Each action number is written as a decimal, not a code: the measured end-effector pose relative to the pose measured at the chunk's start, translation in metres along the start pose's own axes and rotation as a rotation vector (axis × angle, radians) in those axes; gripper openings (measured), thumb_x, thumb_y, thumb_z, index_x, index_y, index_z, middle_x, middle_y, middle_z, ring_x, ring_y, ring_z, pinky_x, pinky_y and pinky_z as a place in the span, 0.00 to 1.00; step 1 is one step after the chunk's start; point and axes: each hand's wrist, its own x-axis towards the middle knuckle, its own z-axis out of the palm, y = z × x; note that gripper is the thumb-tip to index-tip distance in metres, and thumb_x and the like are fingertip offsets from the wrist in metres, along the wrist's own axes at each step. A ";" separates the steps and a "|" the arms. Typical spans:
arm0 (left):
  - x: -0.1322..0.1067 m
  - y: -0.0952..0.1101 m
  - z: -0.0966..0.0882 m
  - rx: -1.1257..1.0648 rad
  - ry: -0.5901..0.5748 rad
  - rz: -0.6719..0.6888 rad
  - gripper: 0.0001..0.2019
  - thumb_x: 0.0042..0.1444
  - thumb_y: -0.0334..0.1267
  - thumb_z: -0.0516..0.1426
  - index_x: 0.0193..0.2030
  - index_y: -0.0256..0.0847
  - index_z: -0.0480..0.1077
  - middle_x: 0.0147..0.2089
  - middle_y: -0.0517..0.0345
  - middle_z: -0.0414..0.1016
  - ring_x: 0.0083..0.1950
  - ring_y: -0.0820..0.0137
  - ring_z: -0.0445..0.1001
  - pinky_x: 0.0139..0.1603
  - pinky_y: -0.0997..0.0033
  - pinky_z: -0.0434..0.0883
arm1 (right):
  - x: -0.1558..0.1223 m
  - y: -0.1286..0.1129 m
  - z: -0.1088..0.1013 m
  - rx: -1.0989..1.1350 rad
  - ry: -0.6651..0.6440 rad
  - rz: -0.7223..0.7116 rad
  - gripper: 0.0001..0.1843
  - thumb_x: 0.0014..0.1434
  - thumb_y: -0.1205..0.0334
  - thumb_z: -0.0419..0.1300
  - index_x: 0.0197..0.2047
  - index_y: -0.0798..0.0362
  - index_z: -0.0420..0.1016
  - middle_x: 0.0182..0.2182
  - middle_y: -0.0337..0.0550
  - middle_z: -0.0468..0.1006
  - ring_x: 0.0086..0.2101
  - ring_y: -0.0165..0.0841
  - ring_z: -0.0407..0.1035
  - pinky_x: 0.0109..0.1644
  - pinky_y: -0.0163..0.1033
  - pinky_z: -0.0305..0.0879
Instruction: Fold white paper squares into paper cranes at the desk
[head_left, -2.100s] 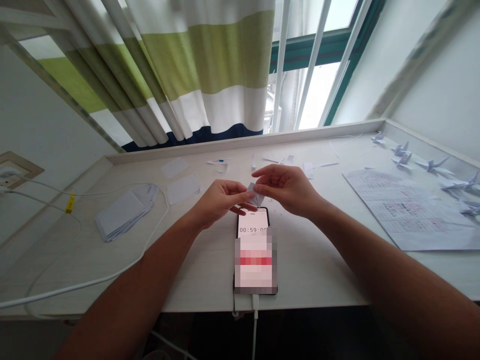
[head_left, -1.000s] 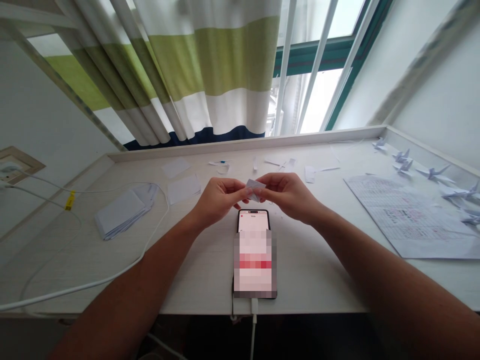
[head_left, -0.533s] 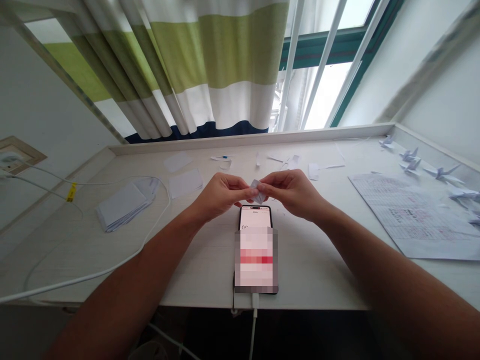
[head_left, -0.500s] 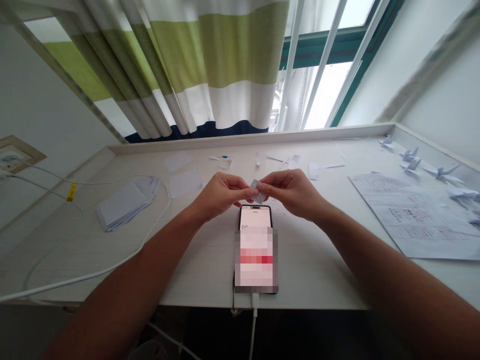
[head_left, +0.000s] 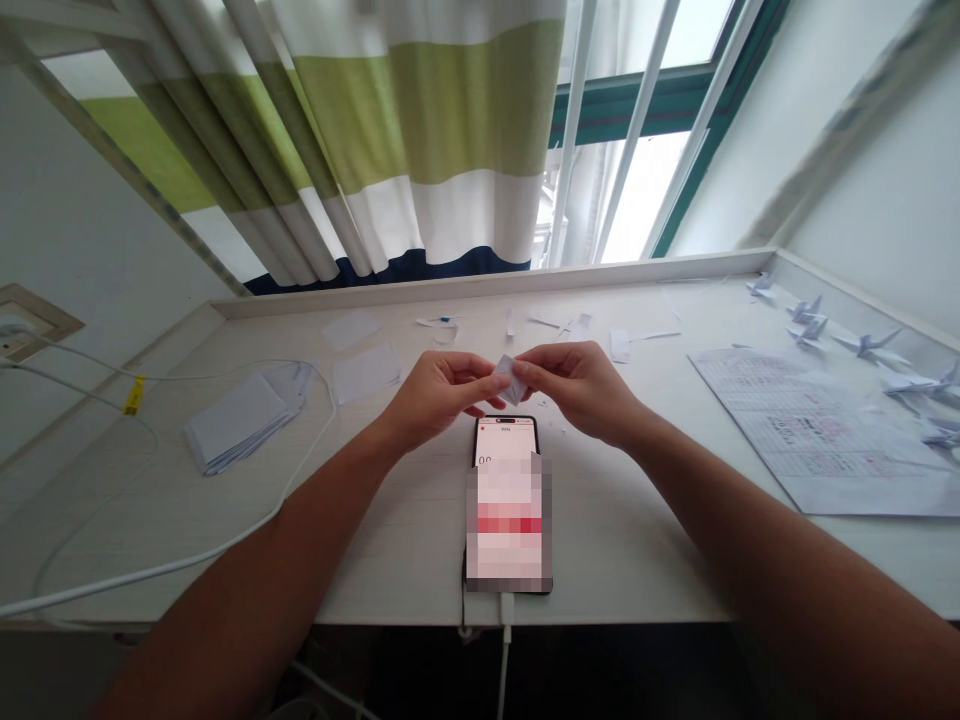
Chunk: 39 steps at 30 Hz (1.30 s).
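Between my two hands is a small folded piece of white paper, diamond-like in outline, held above the desk just beyond the phone. My left hand pinches its left side between thumb and fingers. At its upper right, my right hand grips the paper the same way. Under them lies a phone with a lit screen, partly blurred out, and a white cable plugged into its lower end. Finer folds of the paper are covered by my fingertips.
A stack of white paper lies left, near a looping white cord. Paper scraps are scattered at the back. Several folded paper cranes stand right, beyond a written sheet. A low ledge borders the desk.
The view has shifted slightly. Both hands keep their pinch on the folded paper, which now shows a little more of its face between the fingertips.
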 end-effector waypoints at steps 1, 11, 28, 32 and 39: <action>0.000 0.000 0.000 -0.004 -0.008 0.007 0.19 0.53 0.53 0.71 0.41 0.38 0.82 0.39 0.49 0.87 0.39 0.63 0.85 0.34 0.69 0.80 | 0.000 0.000 0.000 0.002 0.005 0.000 0.15 0.62 0.48 0.70 0.38 0.53 0.88 0.33 0.46 0.86 0.34 0.35 0.77 0.40 0.44 0.75; 0.000 -0.006 0.002 0.020 0.073 0.067 0.16 0.57 0.52 0.69 0.37 0.39 0.83 0.36 0.50 0.86 0.37 0.64 0.85 0.34 0.69 0.80 | 0.000 -0.001 0.001 0.019 -0.011 0.036 0.18 0.60 0.45 0.71 0.38 0.53 0.87 0.33 0.47 0.86 0.34 0.35 0.79 0.40 0.44 0.76; 0.002 -0.009 0.004 -0.006 0.065 0.049 0.15 0.56 0.50 0.70 0.32 0.39 0.80 0.33 0.53 0.85 0.35 0.67 0.83 0.34 0.71 0.79 | 0.001 0.003 0.002 0.020 -0.045 0.087 0.17 0.59 0.47 0.71 0.35 0.54 0.87 0.31 0.47 0.86 0.32 0.35 0.78 0.38 0.42 0.74; 0.001 -0.008 0.006 -0.013 0.070 0.036 0.16 0.52 0.50 0.71 0.31 0.38 0.80 0.32 0.52 0.85 0.34 0.65 0.83 0.33 0.70 0.79 | 0.001 0.004 0.000 0.030 -0.098 0.123 0.19 0.58 0.45 0.73 0.35 0.55 0.86 0.31 0.49 0.86 0.34 0.37 0.80 0.39 0.43 0.76; 0.000 -0.006 0.007 -0.043 0.022 0.009 0.18 0.59 0.53 0.67 0.36 0.38 0.81 0.35 0.51 0.85 0.37 0.64 0.85 0.34 0.68 0.80 | 0.004 0.006 -0.001 0.055 -0.025 0.026 0.19 0.60 0.45 0.71 0.37 0.55 0.85 0.32 0.45 0.85 0.33 0.33 0.76 0.40 0.42 0.74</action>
